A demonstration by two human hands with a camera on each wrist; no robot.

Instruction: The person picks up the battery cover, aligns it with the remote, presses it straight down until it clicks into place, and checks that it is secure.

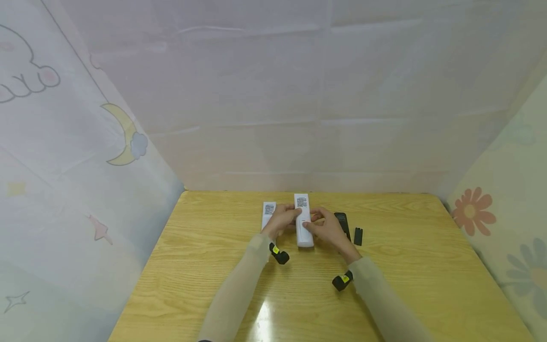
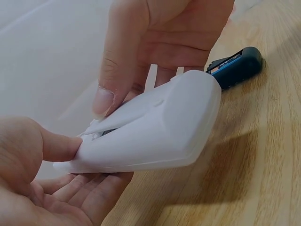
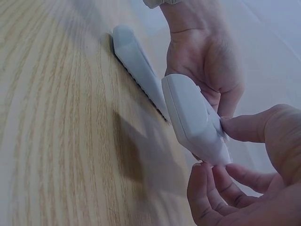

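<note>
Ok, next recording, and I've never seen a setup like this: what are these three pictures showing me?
There's no robot here, just a person working bare-handed. The wide picture comes from a camera worn on the head; the close-ups come from the left wrist camera and right wrist camera. The left hand and right hand hold a white remote above a wooden table. On the table lie a second white remote, a black remote with a battery showing, and a small black piece, perhaps a cover.
</note>
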